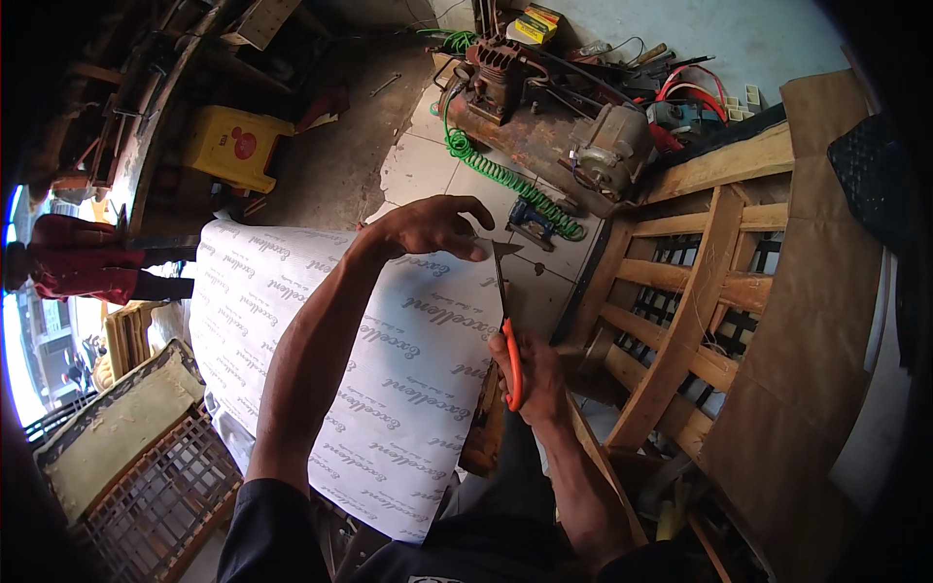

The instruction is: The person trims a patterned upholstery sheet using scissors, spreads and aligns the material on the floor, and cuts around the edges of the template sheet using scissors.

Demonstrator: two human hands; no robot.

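A white printed sheet (pixel 408 369) spreads from left of centre down toward my body. My left hand (pixel 428 228) is at its far right corner, thumb and some fingers closed on the edge, another finger raised. My right hand (pixel 530 374) grips orange-handled scissors (pixel 515 374) at the right side of the sheet. Their blades point away from me along that edge, near my left thumb. My left forearm lies across the sheet. What supports the sheet is mostly hidden beneath it.
A rusty compressor (pixel 544 136) with green coiled hose and a nail gun (pixel 530 223) lie beyond. A wooden slatted frame (pixel 671 330) and brown material (pixel 797 291) are right. Left are a yellow stool (pixel 224 146), a webbed frame (pixel 146 466) and a person in red (pixel 87 267).
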